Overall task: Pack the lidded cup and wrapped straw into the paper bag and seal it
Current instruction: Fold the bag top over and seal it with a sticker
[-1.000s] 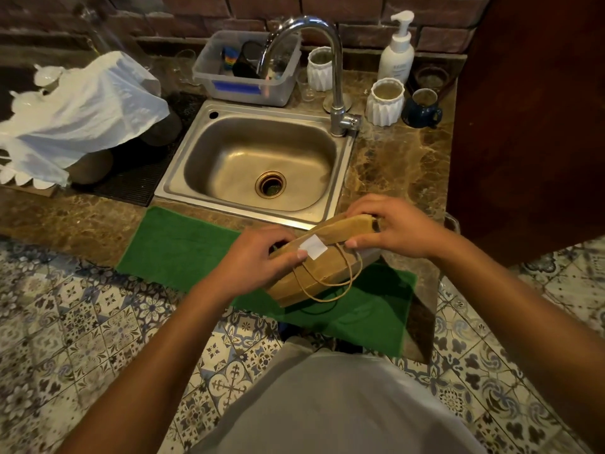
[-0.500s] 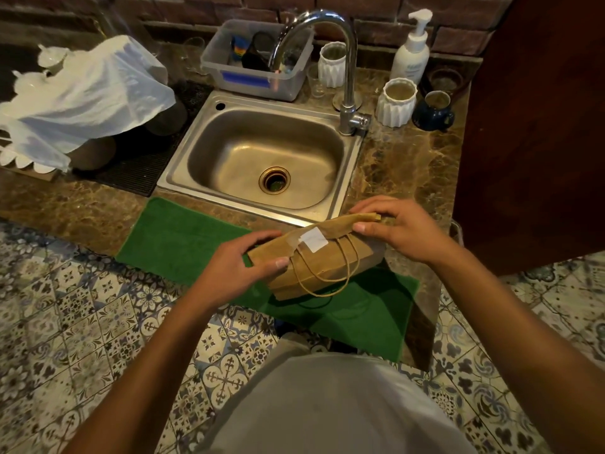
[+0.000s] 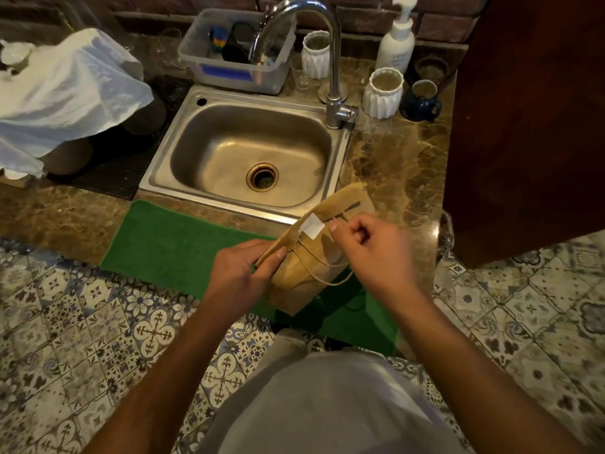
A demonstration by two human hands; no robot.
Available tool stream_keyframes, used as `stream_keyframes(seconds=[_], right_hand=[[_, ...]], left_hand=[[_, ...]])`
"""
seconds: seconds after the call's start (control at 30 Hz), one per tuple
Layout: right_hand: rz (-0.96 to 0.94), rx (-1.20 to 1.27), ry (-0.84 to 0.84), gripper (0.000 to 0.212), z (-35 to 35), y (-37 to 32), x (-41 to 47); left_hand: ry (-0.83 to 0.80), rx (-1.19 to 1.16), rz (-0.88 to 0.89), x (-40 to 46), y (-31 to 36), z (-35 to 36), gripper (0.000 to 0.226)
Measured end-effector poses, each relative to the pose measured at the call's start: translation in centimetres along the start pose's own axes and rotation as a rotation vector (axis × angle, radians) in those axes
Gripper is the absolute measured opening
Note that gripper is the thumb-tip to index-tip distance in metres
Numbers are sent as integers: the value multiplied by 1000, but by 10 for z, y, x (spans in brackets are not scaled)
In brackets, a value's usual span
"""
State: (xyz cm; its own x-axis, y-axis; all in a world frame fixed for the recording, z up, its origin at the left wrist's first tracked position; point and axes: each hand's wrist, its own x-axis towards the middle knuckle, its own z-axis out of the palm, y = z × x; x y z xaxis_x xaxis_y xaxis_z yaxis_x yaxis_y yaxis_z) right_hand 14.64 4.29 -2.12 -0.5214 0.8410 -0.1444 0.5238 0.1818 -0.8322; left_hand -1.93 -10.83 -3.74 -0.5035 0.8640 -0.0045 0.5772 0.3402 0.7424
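Observation:
A brown paper bag [image 3: 304, 276] with twine handles stands tilted on the green mat [image 3: 170, 247] at the counter's front edge. Its top is folded over and a white sticker [image 3: 312, 226] lies across the fold. My left hand [image 3: 239, 273] grips the bag's left side at the fold. My right hand [image 3: 370, 250] is curled beside the sticker, fingertips pinched at the bag's handle twine. The cup and the straw are hidden; nothing of them shows.
A steel sink [image 3: 252, 155] with a tall faucet [image 3: 330, 60] lies behind the mat. White ribbed cups [image 3: 383, 93], a blue mug [image 3: 422, 101], a soap pump [image 3: 396, 40] and a plastic tub [image 3: 235, 57] stand at the back. A white plastic bag [image 3: 65, 93] covers things at left. A dark wooden panel [image 3: 530, 119] rises at right.
My right hand left the bag's folded right end and came in to the twine by the sticker. My left hand slid down the bag's left side. The bag now tilts more upright.

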Motion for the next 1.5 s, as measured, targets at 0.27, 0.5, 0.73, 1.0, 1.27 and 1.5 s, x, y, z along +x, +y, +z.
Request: stream_keyframes(seconds=[0.27, 0.5, 0.73, 1.0, 1.27, 1.5], right_hand=[[85, 89, 72, 18, -6, -1, 21], [43, 107, 137, 11, -14, -2, 30], [-16, 98, 117, 40, -31, 8, 22], [-96, 32, 87, 29, -62, 26, -1], [-71, -118, 248, 43, -79, 37, -29], [-91, -310, 112, 68, -74, 23, -50]], left_hand=[[136, 145, 260, 0, 14, 19, 20], [116, 132, 265, -4, 19, 26, 21], [84, 105, 333, -11, 28, 26, 20], [-8, -6, 290, -5, 48, 19, 16], [-223, -70, 208, 20, 52, -12, 17], [-470, -190, 222, 54, 27, -37, 24]])
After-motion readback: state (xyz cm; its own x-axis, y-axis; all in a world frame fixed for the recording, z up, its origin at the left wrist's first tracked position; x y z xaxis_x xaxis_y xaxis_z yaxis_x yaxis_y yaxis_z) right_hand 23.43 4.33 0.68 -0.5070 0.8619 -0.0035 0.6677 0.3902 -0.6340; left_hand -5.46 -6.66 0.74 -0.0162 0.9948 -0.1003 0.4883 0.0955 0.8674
